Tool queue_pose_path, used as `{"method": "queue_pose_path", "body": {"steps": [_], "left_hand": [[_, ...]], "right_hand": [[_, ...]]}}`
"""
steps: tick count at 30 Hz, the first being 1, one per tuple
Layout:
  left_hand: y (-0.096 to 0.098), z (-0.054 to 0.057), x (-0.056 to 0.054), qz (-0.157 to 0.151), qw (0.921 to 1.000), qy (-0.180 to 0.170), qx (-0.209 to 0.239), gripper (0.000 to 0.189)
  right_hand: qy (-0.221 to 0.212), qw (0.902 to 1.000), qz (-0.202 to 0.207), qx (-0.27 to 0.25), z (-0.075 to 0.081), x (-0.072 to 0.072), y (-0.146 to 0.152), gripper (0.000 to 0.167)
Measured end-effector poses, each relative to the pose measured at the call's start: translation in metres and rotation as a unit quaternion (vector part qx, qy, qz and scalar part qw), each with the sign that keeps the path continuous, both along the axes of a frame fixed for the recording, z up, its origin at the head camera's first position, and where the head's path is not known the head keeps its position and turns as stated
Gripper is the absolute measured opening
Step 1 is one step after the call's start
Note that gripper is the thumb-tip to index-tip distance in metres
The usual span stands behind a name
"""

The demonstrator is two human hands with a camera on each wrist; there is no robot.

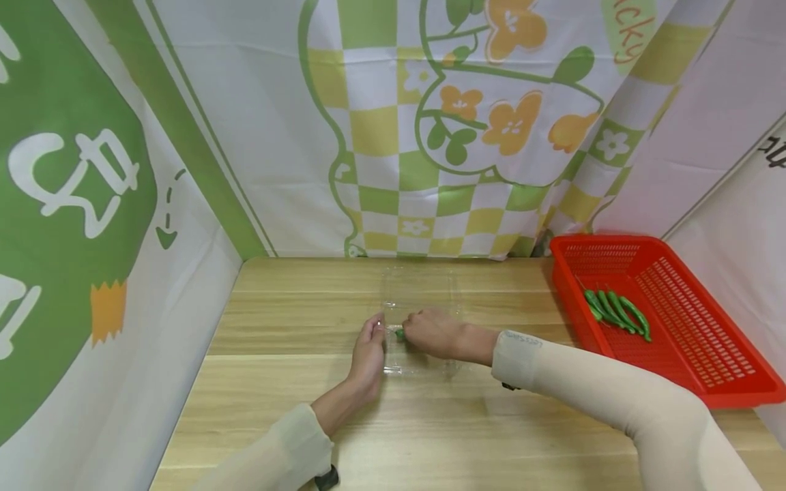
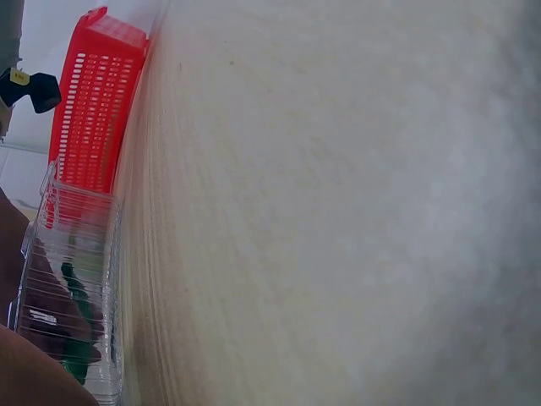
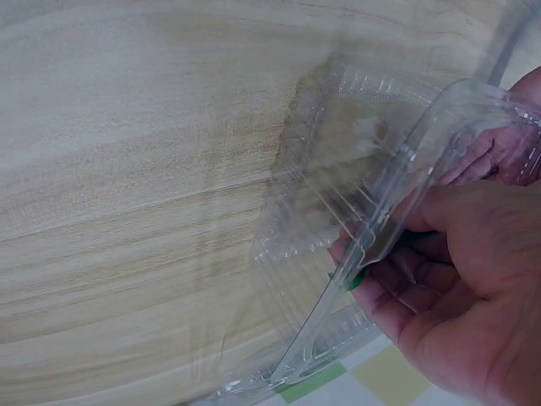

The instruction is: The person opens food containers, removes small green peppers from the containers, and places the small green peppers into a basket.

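Note:
A hinged clear plastic box (image 1: pixel 419 363) lies on the wooden table with its lid (image 1: pixel 420 286) folded back toward the wall. At its left side my left hand (image 1: pixel 367 361) grips the edge. My right hand (image 1: pixel 432 332) reaches into the box, palm side down, and pinches a green chili pepper (image 1: pixel 400 334). Through the box's clear wall, the left wrist view shows the chili's dark green length (image 2: pixel 78 296) between the right fingers. Mostly hidden by the fingers, just a green bit of chili (image 3: pixel 358 279) appears in the right wrist view.
To the right stands a red perforated basket (image 1: pixel 694 382), with several green chili peppers (image 1: pixel 617 312) at its left end. A patterned curtain (image 1: pixel 430 204) hangs along the table's back edge, and a white and green panel (image 1: pixel 74 204) closes the left side.

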State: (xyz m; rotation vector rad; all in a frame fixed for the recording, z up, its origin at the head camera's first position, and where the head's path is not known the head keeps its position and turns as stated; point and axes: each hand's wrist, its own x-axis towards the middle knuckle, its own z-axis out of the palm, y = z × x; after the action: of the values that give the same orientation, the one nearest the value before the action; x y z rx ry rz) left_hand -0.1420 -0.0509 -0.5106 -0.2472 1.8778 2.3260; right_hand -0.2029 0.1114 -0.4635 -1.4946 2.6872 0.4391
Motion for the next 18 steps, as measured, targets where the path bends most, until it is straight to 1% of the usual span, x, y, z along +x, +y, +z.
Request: {"method": "queue_pose_path", "body": {"steps": [5, 9, 14, 18], "left_hand": [[0.0, 0.0, 0.0, 0.003, 1.0, 0.0, -0.001, 0.049], [0.0, 0.0, 0.0, 0.004, 1.0, -0.002, -0.002, 0.049], [0.0, 0.0, 0.0, 0.003, 1.0, -0.003, -0.001, 0.049], [-0.001, 0.0, 0.0, -0.005, 1.0, -0.004, -0.002, 0.05]], "right_hand": [[-0.014, 0.9996, 0.004, -0.024, 0.004, 0.0, 0.004, 0.007], [-0.024, 0.9992, -0.001, -0.032, 0.007, 0.002, 0.005, 0.005], [-0.036, 0.9984, -0.012, -0.042, 0.01, 0.005, 0.006, 0.005], [-0.045, 0.9964, -0.035, -0.063, 0.015, 0.006, 0.007, 0.01]]}}
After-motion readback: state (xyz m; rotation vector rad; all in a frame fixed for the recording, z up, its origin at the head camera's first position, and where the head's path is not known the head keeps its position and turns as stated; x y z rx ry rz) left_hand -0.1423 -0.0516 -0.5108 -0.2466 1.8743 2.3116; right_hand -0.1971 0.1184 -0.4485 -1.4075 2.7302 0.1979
